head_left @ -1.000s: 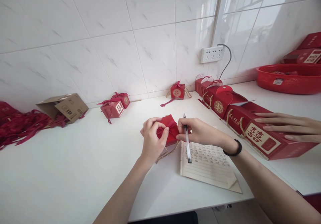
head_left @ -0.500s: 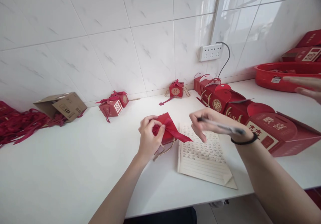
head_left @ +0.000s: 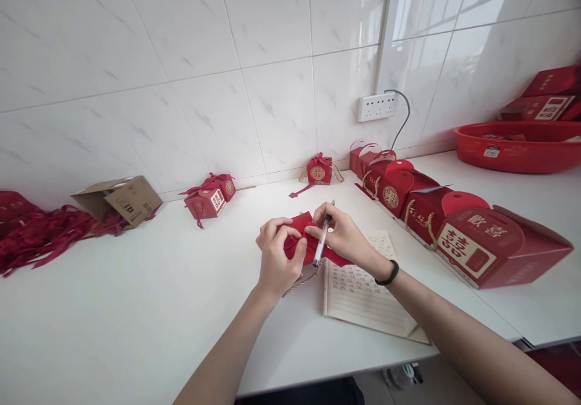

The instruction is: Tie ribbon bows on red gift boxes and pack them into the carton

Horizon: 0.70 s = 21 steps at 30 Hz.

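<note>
In front of me a small red gift box (head_left: 301, 219) sits on the white table, tied with a red ribbon (head_left: 336, 258). My left hand (head_left: 280, 258) curls over the box's left side, fingers and thumb pinching the ribbon at the bow. My right hand (head_left: 347, 235) has a clear-barrelled pen (head_left: 322, 244) tucked in it, while its fingertips touch the bow from the right. The fingers cover most of the knot. A twisted rope handle (head_left: 309, 279) hangs from the box's near side. Partly under the ribbon's tail and right forearm lies an open notebook (head_left: 363, 308) with handwritten numbers.
Several red boxes (head_left: 499, 235) form a row on the right. A red basin (head_left: 521, 151) stands behind them. Near the wall are a ribboned box (head_left: 319, 172), two more boxes (head_left: 206, 202), an open carton (head_left: 129, 202) and a heap of ribbons (head_left: 59, 235).
My right hand, with the pen, has come left from over the notebook to the bow. The other person's hand at the right edge has left the view. My left hand stays on the box.
</note>
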{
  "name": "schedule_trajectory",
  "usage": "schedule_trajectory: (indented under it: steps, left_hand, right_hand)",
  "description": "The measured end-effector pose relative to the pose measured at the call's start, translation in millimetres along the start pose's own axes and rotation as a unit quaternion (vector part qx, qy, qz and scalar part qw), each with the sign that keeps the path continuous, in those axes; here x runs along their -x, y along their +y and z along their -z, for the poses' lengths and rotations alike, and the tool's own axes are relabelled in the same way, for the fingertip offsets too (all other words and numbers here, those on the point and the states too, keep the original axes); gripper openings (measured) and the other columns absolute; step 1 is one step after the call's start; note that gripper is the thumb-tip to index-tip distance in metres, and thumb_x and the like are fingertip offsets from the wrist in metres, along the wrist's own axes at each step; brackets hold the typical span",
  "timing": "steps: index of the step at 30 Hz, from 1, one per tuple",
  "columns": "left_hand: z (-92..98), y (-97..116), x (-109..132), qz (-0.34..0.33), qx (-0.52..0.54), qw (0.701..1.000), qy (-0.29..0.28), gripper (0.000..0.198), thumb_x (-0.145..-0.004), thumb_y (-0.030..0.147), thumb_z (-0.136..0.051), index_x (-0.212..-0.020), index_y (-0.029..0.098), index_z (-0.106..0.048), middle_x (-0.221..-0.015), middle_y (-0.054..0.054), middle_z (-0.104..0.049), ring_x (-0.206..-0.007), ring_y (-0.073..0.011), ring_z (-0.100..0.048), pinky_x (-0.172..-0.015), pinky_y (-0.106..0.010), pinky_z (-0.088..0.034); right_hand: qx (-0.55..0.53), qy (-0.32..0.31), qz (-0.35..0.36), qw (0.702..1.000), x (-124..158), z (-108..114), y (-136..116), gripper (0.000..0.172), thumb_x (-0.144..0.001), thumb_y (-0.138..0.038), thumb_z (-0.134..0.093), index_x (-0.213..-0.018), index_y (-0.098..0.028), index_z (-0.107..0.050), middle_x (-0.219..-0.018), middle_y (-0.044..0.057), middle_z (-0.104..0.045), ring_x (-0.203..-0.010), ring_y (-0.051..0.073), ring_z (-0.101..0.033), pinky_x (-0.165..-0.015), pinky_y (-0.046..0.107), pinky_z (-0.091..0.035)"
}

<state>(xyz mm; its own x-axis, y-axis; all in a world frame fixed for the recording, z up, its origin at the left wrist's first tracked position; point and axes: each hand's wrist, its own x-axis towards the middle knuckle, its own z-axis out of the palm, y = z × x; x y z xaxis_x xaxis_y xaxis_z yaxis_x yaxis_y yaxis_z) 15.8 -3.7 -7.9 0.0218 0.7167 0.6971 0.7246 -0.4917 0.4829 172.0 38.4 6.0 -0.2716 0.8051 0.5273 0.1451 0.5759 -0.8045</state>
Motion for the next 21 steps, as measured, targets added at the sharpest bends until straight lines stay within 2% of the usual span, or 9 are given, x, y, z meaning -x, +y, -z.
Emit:
schedule_trajectory:
  steps: [3,6,8,12,16,21]
  left_hand:
    - [7.7,-9,-1,-0.053,0.074,0.994,-0.064,0.018,-0.079,0.022,-0.041,-0.092,0.021,-0.054,-0.107,-0.008,-0.056,-0.109,-0.0239,-0.048,-0.094,-0.042,-0.037]
    - [12.4,-20,-4,-0.047,0.151,0.982,-0.101,0.027,-0.075,0.02,-0.04,-0.101,0.021,-0.049,-0.112,-0.009,-0.056,-0.112,-0.0231,-0.049,-0.096,-0.041,-0.038]
    - [12.7,-24,-7,-0.012,0.167,0.981,-0.1,0.026,-0.074,0.017,-0.042,-0.099,0.021,-0.048,-0.111,-0.009,-0.057,-0.109,-0.022,-0.051,-0.094,-0.04,-0.041]
    - [11.6,-28,-11,0.058,0.18,0.98,-0.055,0.013,-0.078,0.021,-0.046,-0.09,0.02,-0.05,-0.105,-0.008,-0.057,-0.098,-0.0194,-0.056,-0.081,-0.034,-0.046]
    - [12.8,-29,-14,0.094,0.18,0.977,-0.061,0.014,-0.08,0.032,-0.052,-0.081,0.019,-0.055,-0.109,-0.008,-0.053,-0.103,-0.0203,-0.055,-0.073,-0.029,-0.05]
    - [12.3,-26,-14,0.129,0.192,0.971,-0.067,0.019,-0.08,0.034,-0.054,-0.094,0.021,-0.056,-0.112,-0.007,-0.052,-0.108,-0.0192,-0.053,-0.07,-0.025,-0.05]
  right_hand:
    - [-0.023,0.037,-0.006,0.999,5,-4,1,0.02,-0.077,-0.034,-0.061,-0.075,-0.02,-0.047,-0.071,-0.001,-0.052,-0.062,0.014,-0.047,-0.059,0.028,-0.039]
    - [-0.033,0.066,-0.011,0.997,10,-10,5,0.019,-0.079,-0.034,-0.059,-0.076,-0.02,-0.047,-0.071,-0.001,-0.051,-0.062,0.014,-0.046,-0.06,0.029,-0.038]
    - [-0.037,0.076,-0.01,0.996,13,-13,9,0.018,-0.079,-0.034,-0.058,-0.077,-0.02,-0.047,-0.072,-0.001,-0.05,-0.064,0.015,-0.046,-0.061,0.029,-0.038]
    - [-0.051,0.08,-0.018,0.995,13,-17,14,0.019,-0.079,-0.035,-0.058,-0.078,-0.02,-0.046,-0.071,-0.001,-0.048,-0.063,0.015,-0.045,-0.06,0.029,-0.037]
    - [-0.068,0.069,-0.045,0.994,10,-14,16,0.023,-0.077,-0.039,-0.06,-0.078,-0.02,-0.046,-0.069,-0.001,-0.046,-0.061,0.015,-0.043,-0.056,0.028,-0.034]
    - [-0.117,0.054,-0.078,0.989,6,-11,17,0.031,-0.073,-0.045,-0.064,-0.08,-0.02,-0.046,-0.067,-0.003,-0.044,-0.058,0.013,-0.041,-0.052,0.026,-0.033]
